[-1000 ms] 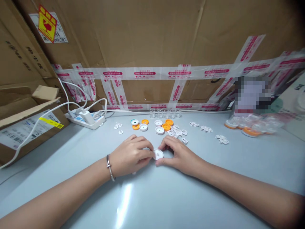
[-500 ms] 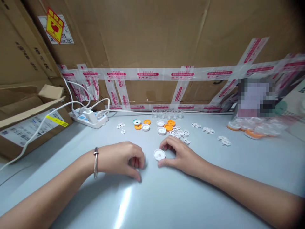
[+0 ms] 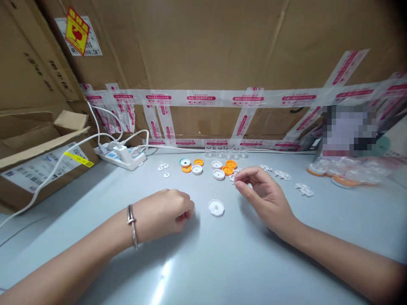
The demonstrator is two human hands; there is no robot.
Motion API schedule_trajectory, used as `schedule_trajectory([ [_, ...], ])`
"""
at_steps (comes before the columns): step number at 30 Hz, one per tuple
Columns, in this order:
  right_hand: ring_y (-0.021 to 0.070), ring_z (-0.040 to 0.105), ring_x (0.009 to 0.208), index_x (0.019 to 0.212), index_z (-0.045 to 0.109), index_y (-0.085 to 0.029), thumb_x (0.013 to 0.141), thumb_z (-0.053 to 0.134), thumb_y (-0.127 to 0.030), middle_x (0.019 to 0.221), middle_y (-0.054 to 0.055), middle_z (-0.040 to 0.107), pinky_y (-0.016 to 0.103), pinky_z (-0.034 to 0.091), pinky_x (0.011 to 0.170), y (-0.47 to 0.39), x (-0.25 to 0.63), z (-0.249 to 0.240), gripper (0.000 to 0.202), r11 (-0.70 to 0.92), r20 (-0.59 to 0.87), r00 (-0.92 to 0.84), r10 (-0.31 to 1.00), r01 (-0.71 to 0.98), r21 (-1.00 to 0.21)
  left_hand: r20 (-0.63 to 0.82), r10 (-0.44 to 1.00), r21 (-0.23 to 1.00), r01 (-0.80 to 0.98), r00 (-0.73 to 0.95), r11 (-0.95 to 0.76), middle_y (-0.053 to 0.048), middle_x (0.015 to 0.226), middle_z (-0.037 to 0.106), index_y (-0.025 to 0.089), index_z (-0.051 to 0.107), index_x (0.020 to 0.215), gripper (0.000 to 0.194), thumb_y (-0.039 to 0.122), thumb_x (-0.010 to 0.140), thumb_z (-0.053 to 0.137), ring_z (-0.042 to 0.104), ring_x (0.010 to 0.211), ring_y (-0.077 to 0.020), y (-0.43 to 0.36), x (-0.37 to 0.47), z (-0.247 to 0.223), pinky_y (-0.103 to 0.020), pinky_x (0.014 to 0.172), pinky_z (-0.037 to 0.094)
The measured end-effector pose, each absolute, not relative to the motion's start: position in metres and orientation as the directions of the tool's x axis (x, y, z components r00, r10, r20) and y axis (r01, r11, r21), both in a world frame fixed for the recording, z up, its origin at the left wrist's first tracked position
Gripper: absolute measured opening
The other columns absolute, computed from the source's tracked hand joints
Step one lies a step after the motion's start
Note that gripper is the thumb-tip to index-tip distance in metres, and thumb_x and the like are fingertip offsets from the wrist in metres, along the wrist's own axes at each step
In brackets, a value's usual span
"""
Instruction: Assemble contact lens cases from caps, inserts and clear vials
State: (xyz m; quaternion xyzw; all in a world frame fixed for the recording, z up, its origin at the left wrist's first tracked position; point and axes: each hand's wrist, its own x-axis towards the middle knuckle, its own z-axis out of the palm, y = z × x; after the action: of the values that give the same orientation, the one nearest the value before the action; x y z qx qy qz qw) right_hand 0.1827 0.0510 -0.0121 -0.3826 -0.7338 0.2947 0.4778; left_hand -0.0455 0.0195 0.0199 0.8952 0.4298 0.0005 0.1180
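Observation:
A round white plastic piece (image 3: 216, 207), like a shallow cap with a small knob in its centre, lies on the table between my hands, touched by neither. My left hand (image 3: 170, 210) rests to its left with the fingers curled in; the thumb is hidden and nothing shows in it. To the right, my right hand (image 3: 263, 192) is raised a little, thumb and forefinger slightly apart. Their tips are by the white openwork plastic pieces (image 3: 235, 172), which the hand partly covers. I see nothing held between them.
Behind stand white rings (image 3: 218, 174), orange rings (image 3: 227, 170) and clear cups (image 3: 219, 152). Small white parts (image 3: 166, 174) lie left, more openwork pieces (image 3: 304, 189) right. A power strip (image 3: 127, 159), an open carton (image 3: 47, 156) and a clear bag of parts (image 3: 352, 169) flank them.
My right hand has let go of the white round piece and moved right, toward the openwork pieces. My left hand's fingers have curled in; its thumb no longer shows.

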Motion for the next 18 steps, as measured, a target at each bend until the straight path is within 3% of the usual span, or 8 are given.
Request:
schedule_trajectory([
  [3, 0.0165, 0.051, 0.076, 0.084, 0.053, -0.024, 0.083, 0.052, -0.030, 0.080, 0.001, 0.055, 0.032, 0.043, 0.073, 0.044, 0.181, -0.007, 0.005, 0.584, 0.512, -0.296, 0.806, 0.264, -0.768, -0.020, 0.791, 0.280, 0.763, 0.611, -0.582, 0.000, 0.073, 0.063, 0.017, 0.062, 0.074, 0.022, 0.001, 0.064, 0.050, 0.056, 0.062, -0.0113, 0.020, -0.041, 0.019, -0.021, 0.058, 0.043],
  [6, 0.0168, 0.055, 0.076, 0.084, 0.057, -0.025, 0.081, 0.056, -0.028, 0.079, 0.001, 0.060, 0.032, 0.045, 0.072, 0.038, 0.177, -0.002, 0.004, 0.600, 0.471, -0.402, 0.785, 0.305, -0.739, 0.220, 0.808, 0.482, 0.659, 0.546, -0.577, 0.001, 0.075, 0.063, 0.017, 0.060, 0.077, 0.012, 0.007, 0.073, 0.054, 0.057, 0.068, -0.0100, 0.019, -0.032, 0.022, -0.020, 0.065, 0.045],
  [9, 0.0167, 0.059, 0.079, 0.085, 0.061, -0.025, 0.077, 0.062, -0.029, 0.083, 0.000, 0.065, 0.032, 0.047, 0.074, 0.035, 0.175, 0.001, 0.009, 0.575, 0.420, -0.432, 0.798, 0.340, -0.744, 0.397, 0.836, 0.670, 0.503, 0.378, -0.546, 0.001, 0.078, 0.064, 0.017, 0.059, 0.084, 0.007, 0.014, 0.078, 0.058, 0.059, 0.073, -0.0091, 0.016, -0.022, 0.022, -0.020, 0.070, 0.047],
  [13, 0.0162, 0.063, 0.076, 0.082, 0.065, -0.025, 0.077, 0.062, -0.028, 0.080, 0.000, 0.068, 0.031, 0.049, 0.073, 0.031, 0.172, 0.002, 0.007, 0.557, 0.428, -0.398, 0.812, 0.306, -0.772, 0.440, 0.866, 0.788, 0.361, 0.238, -0.499, 0.000, 0.078, 0.064, 0.016, 0.057, 0.089, 0.014, 0.018, 0.076, 0.063, 0.061, 0.072, -0.0102, 0.010, -0.011, 0.017, -0.022, 0.071, 0.050],
  [18, 0.0148, 0.064, 0.075, 0.082, 0.068, -0.025, 0.077, 0.062, -0.023, 0.080, -0.001, 0.070, 0.028, 0.051, 0.071, 0.028, 0.171, 0.001, 0.008, 0.585, 0.478, -0.378, 0.793, 0.254, -0.770, 0.431, 0.885, 0.843, 0.272, 0.174, -0.464, -0.001, 0.078, 0.063, 0.015, 0.057, 0.084, 0.011, 0.017, 0.075, 0.063, 0.062, 0.072, -0.0105, 0.008, -0.005, 0.009, -0.023, 0.071, 0.052],
])
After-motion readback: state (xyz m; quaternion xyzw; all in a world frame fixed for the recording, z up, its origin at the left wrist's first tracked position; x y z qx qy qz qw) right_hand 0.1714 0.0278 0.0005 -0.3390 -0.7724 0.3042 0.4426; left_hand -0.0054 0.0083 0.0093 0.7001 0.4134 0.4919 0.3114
